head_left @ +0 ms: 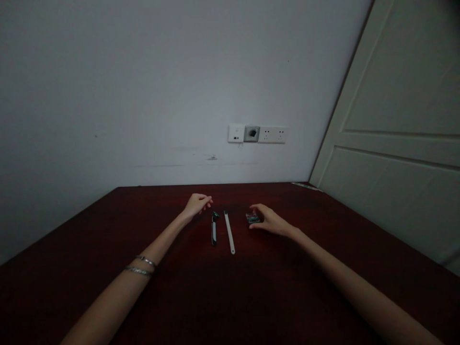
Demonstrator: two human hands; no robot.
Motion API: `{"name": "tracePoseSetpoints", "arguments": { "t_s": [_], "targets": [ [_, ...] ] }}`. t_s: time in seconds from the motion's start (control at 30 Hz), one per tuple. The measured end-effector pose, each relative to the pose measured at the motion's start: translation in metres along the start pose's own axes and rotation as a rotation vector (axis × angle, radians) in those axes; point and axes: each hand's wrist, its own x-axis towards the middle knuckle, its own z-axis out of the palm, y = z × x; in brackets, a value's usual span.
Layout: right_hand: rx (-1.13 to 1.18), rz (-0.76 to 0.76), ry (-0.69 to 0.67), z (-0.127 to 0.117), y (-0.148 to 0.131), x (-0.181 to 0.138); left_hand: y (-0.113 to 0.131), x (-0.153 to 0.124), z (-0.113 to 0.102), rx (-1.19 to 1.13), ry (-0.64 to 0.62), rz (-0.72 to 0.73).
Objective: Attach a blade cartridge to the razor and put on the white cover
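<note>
My right hand (270, 221) curves around a small dark package (253, 218) with teal and reddish patches, thumb on its near side and fingers on its far side. It lies at or close to the table surface. Left of it, my left hand (197, 204) is closed, fingertips pinched together; whatever they hold, if anything, is too small to make out. Just below those fingertips lies a razor-like tool (214, 231) with a black-and-light handle and an angled head. Between the hands a slim white stick (229, 234) has a dark far tip and a hole at its near end.
Everything lies on a dark red-brown table (223, 297). A pale wall with a row of sockets (272, 134) rises behind it, and a panelled white door (398, 143) borders the right side. A thin pale strip (306, 186) lies near the far right corner.
</note>
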Motion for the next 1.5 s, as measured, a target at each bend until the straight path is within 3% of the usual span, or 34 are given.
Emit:
{"name": "tracePoseSetpoints", "arguments": {
  "t_s": [0.3,0.87,1.07,1.23,1.37,1.5],
  "targets": [
    [-0.023,-0.060,-0.082,0.029,-0.022,0.019,-0.006,0.000,-0.004,0.018,0.012,-0.038],
    [-0.060,-0.112,-0.068,0.034,-0.017,0.016,-0.021,0.007,-0.007,0.112,0.000,-0.047],
    [-0.026,-0.082,0.049,0.030,-0.009,0.018,-0.031,0.011,-0.019,0.316,0.093,-0.059],
    [-0.132,0.042,0.158,0.029,0.024,0.022,-0.046,0.010,-0.031,0.574,0.255,-0.053],
    [-0.222,0.050,0.098,0.029,0.043,0.020,-0.056,0.006,-0.027,0.733,0.234,0.024],
    [-0.259,0.019,0.068,0.028,0.042,0.019,-0.063,0.004,-0.018,0.838,0.171,0.113]
  ]
}}
